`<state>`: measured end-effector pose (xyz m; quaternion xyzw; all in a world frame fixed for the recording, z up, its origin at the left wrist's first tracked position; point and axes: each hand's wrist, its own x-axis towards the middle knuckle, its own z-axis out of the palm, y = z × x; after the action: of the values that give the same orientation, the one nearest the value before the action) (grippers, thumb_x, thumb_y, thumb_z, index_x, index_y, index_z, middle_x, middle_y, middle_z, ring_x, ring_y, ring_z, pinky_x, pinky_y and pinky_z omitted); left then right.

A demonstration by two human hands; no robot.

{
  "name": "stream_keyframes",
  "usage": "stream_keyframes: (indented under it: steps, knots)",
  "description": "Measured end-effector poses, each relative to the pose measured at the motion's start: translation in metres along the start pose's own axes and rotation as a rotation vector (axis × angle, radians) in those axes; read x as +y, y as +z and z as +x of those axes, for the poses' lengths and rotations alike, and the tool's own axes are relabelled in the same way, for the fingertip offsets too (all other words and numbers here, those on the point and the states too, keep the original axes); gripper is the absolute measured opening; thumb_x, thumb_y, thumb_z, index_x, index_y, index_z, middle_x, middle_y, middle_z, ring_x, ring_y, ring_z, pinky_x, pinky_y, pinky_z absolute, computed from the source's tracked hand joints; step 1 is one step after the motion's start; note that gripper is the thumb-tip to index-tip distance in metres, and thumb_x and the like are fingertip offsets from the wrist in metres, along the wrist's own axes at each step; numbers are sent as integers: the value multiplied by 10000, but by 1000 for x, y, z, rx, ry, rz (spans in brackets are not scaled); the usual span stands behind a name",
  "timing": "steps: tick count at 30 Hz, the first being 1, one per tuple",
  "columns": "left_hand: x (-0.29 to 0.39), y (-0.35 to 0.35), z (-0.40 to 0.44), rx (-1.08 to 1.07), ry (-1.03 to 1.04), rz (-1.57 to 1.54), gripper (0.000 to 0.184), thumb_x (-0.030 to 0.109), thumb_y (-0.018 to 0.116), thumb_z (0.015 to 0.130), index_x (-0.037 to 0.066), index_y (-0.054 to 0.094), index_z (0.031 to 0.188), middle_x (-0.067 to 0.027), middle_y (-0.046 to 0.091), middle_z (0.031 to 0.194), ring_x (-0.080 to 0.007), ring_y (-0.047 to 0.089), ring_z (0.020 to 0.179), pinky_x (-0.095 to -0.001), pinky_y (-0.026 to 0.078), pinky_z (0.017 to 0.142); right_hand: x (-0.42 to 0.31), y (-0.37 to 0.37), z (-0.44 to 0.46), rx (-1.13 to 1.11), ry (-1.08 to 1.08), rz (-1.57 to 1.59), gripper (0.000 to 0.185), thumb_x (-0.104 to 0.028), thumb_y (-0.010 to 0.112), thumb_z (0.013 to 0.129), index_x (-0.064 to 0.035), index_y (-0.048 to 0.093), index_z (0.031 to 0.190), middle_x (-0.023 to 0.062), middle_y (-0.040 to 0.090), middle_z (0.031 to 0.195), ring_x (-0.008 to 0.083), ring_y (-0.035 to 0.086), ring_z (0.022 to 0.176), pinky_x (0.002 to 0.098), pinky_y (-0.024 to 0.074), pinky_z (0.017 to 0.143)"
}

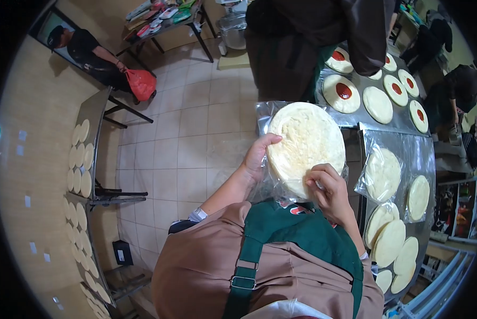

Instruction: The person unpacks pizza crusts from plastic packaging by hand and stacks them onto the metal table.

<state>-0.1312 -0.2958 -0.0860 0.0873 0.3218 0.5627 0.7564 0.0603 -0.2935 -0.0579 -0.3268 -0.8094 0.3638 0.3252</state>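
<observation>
A round pale dough base (pixel 305 143) is held up in front of my chest, with a clear plastic bag (pixel 265 112) around or behind it. My left hand (pixel 260 154) grips the base and plastic at the left edge, its thumb on the top face. At the lower right edge, my right hand (pixel 326 189) has its fingers curled together near the rim; what they pinch is too small to make out. To the right, a plastic-wrapped base (pixel 383 174) lies on the metal table (pixel 363 212).
Bases with red sauce (pixel 340 94) lie on the far metal table, where a person in dark clothes (pixel 307 42) stands close. More bases (pixel 390 243) lie at right. Tables with bases (pixel 79 159) line the left wall. Another person (pixel 90 53) carries a red bag (pixel 141 85).
</observation>
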Motion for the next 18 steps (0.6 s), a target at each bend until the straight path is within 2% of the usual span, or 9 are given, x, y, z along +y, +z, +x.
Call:
stream_keyframes:
  steps: [2, 4, 7, 10, 12, 14, 15, 16, 18]
  knots:
    - [7, -10, 5, 81, 3, 35, 455, 234, 484, 705, -30, 442, 1073, -151, 541, 988, -230, 536, 891, -313, 400, 824, 2, -8, -2, -206, -95, 141, 172, 65, 528, 617, -25, 508, 762, 79, 515, 748, 235, 523, 665, 287, 424, 586]
    - [23, -18, 6, 115, -7, -63, 453, 237, 471, 701, -42, 447, 1057, -165, 544, 972, -239, 546, 861, -318, 420, 797, 5, -17, -8, -245, -153, 198, 208, 81, 497, 576, -19, 488, 758, 78, 510, 738, 238, 511, 679, 287, 418, 614]
    - [24, -49, 15, 102, 181, -30, 454, 240, 454, 701, -51, 447, 1049, -180, 542, 963, -253, 550, 846, -322, 432, 782, 14, -36, -17, -276, -12, 137, 116, 38, 521, 658, -19, 487, 754, 77, 512, 744, 225, 515, 703, 285, 416, 628]
    - [15, -37, 8, 147, 254, -62, 456, 234, 445, 704, -63, 439, 1050, -189, 542, 953, -262, 548, 852, -324, 431, 785, 25, -40, -23, -309, -21, 159, 98, 20, 541, 678, -19, 491, 754, 75, 511, 741, 226, 515, 690, 287, 419, 621]
    - [13, -35, 5, 152, 291, -35, 463, 233, 443, 706, -62, 429, 1062, -189, 537, 962, -266, 543, 864, -330, 426, 794, 28, -39, -26, -278, 44, 133, 66, -25, 540, 716, -13, 504, 770, 72, 510, 732, 199, 515, 677, 271, 412, 614]
    - [7, -28, 1, 160, 332, -10, 471, 232, 440, 708, -62, 420, 1075, -189, 533, 972, -270, 538, 877, -336, 421, 804, 33, -39, -30, -183, 267, 173, 106, -94, 525, 764, -9, 520, 827, 65, 515, 713, 142, 506, 672, 258, 401, 598]
    - [6, -19, -5, 124, 338, 16, 476, 228, 439, 709, -59, 410, 1088, -190, 523, 990, -271, 530, 893, -340, 414, 814, 35, -32, -33, -25, 330, 260, 186, -179, 539, 779, -13, 533, 863, 43, 506, 658, 96, 476, 632, 239, 382, 562]
    - [6, -10, -12, 90, 345, 43, 483, 225, 438, 709, -56, 401, 1100, -191, 514, 1009, -272, 523, 908, -345, 408, 824, 32, -28, -29, -17, 333, 260, 186, -179, 539, 779, -13, 533, 863, 43, 506, 658, 96, 476, 632, 239, 382, 562]
    - [1, 0, -20, 101, 332, 118, 493, 220, 434, 712, -53, 386, 1120, -187, 495, 1046, -273, 509, 938, -346, 393, 846, 28, -23, -19, 274, 538, 247, 217, -206, 578, 753, -21, 545, 861, 16, 483, 601, 76, 438, 578, 223, 360, 528]
